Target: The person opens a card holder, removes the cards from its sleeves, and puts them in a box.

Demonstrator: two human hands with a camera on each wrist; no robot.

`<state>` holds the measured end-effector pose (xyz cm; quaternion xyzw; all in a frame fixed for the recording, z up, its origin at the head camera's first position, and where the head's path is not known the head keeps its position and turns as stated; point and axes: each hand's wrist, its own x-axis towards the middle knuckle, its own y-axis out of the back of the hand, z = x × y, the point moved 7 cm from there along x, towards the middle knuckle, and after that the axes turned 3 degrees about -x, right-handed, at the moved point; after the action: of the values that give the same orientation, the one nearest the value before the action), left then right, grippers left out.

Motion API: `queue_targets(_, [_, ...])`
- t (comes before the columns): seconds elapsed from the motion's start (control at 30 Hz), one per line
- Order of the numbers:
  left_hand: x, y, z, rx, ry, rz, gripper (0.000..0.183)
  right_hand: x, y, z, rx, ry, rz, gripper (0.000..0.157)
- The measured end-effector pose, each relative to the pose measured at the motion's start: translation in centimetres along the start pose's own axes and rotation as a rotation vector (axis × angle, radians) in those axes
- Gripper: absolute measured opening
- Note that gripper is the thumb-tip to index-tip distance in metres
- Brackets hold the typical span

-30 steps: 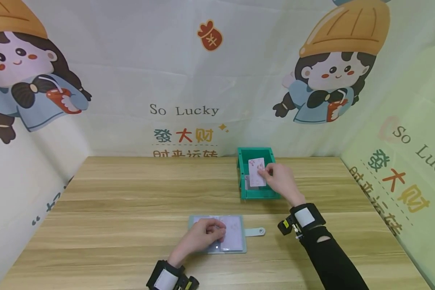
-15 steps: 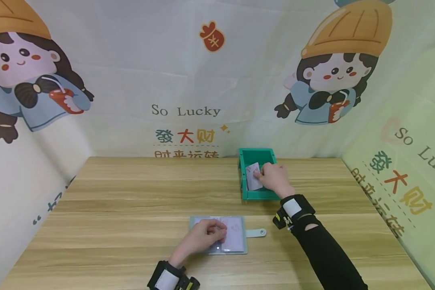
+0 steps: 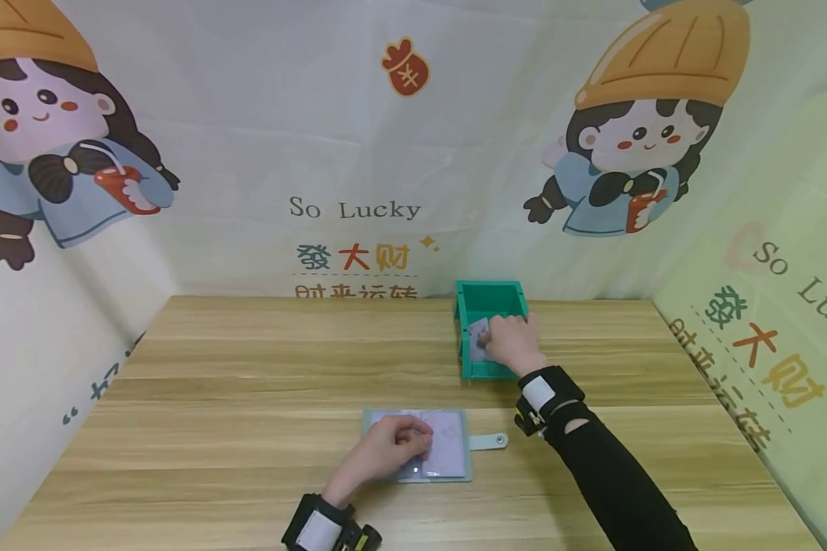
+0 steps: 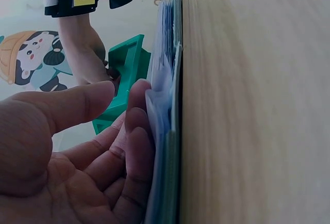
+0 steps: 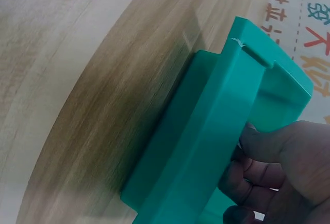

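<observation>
A small card album with a pale blue cover and clear sleeves lies open on the table. My left hand rests on its left page, fingers loosely bent; in the left wrist view the thumb stands apart from the fingers, which touch the sleeves. Farther back, my right hand reaches into a green box and pinches a pale printed card low inside it. From the right wrist, curled fingers show behind the box's near wall, which hides the card.
The album's strap with a metal snap points right across the wooden table. A printed cloth with cartoon figures hangs behind the table and at both sides. The green box stands near the back edge.
My right hand has lowered the card into the green box and moved slightly left and deeper in. The left hand stays on the album.
</observation>
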<state>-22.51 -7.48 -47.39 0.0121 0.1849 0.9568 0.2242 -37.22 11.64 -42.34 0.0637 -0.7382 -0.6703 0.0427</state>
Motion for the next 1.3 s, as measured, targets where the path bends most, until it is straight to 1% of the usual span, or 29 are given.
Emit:
queue_targets(0.07, [0.0, 0.0, 0.0, 0.0, 0.0, 0.002, 0.024, 0.0, -0.1, -0.1, -0.021, -0.004, -0.017, 0.022])
queue_targets(0.37, [0.0, 0.0, 0.0, 0.007, 0.007, 0.003, 0.024, -0.2, -0.5, -0.4, -0.137, -0.004, -0.039, 0.02])
queue_targets(0.5, [0.0, 0.0, 0.1, 0.009, 0.006, 0.003, 0.024, -0.1, -0.8, -0.5, -0.159, -0.001, -0.067, 0.02])
queue_targets(0.73, [0.0, -0.1, 0.0, 0.008, 0.008, 0.0, 0.024, 0.1, -1.4, -0.4, -0.198, -0.008, -0.14, 0.019])
queue_targets(0.87, [0.0, -0.1, 0.1, 0.008, 0.007, -0.001, 0.024, 0.1, -1.5, -0.5, -0.217, 0.001, -0.144, 0.018])
queue_targets(0.97, [0.0, -0.1, 0.1, 0.006, 0.009, -0.002, 0.024, -0.2, -1.3, -0.6, -0.21, 0.013, -0.115, 0.018])
queue_targets(1.1, [0.0, -0.1, 0.1, 0.003, 0.008, 0.0, 0.024, -0.5, -0.5, -0.8, -0.184, 0.026, -0.036, 0.018])
queue_targets(1.17, [0.0, 0.0, 0.0, 0.003, 0.009, 0.002, 0.024, -0.8, -0.1, -1.0, -0.164, 0.027, 0.01, 0.022])
queue_targets(1.23, [0.0, 0.0, -0.1, 0.007, 0.011, 0.004, 0.024, -1.0, 0.4, -1.1, -0.136, 0.025, 0.068, 0.029])
queue_targets(1.3, [0.0, 0.0, -0.2, 0.012, 0.016, 0.002, 0.024, -1.5, 1.1, -1.2, -0.09, 0.025, 0.164, 0.035])
